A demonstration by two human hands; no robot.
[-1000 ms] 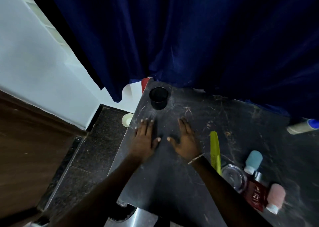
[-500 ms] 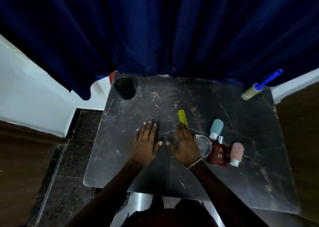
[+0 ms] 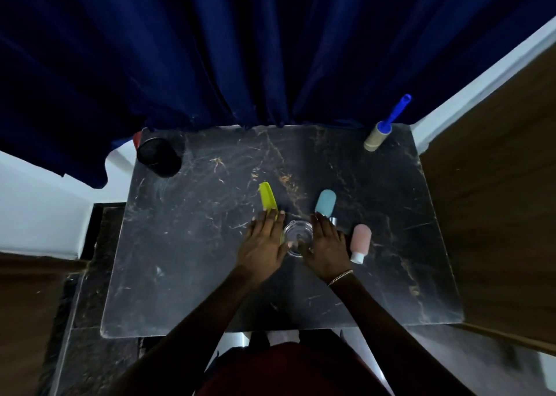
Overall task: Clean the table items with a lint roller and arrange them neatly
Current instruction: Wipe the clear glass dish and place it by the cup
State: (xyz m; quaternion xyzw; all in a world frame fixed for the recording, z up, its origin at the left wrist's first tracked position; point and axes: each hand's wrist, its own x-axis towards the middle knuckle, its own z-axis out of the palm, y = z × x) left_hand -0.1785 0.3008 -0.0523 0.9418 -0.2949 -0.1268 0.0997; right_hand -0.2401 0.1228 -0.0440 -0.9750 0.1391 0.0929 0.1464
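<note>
From the head camera I looked straight down on a dark marbled table (image 3: pixel 186 245) with a blue curtain (image 3: pixel 240 49) hanging behind it. The lint roller (image 3: pixel 379 135) lay at the far right corner, well apart from both hands. Its roll was a pale tan cylinder and its handle a bright blue stick. The long axis ran on a diagonal, the roll end toward me and to the left, the handle pointing away and to the right, past the table's back edge.

My left hand (image 3: pixel 262 242) lay flat, palm down, fingers spread and gripping nothing; it covered the near end of a yellow comb (image 3: pixel 267 198), which pointed away from me. My right hand (image 3: pixel 326 245) was also flat and relaxed, holding nothing. Between the two hands sat a clear glass dish (image 3: pixel 295 239), and I could not tell whether either hand touched it. A teal bottle (image 3: pixel 325 201) lay just beyond the right fingertips, a pink bottle (image 3: pixel 360 242) just right of that hand, its white cap toward me. A black cup (image 3: pixel 159 157) stood at the far left corner.
</note>
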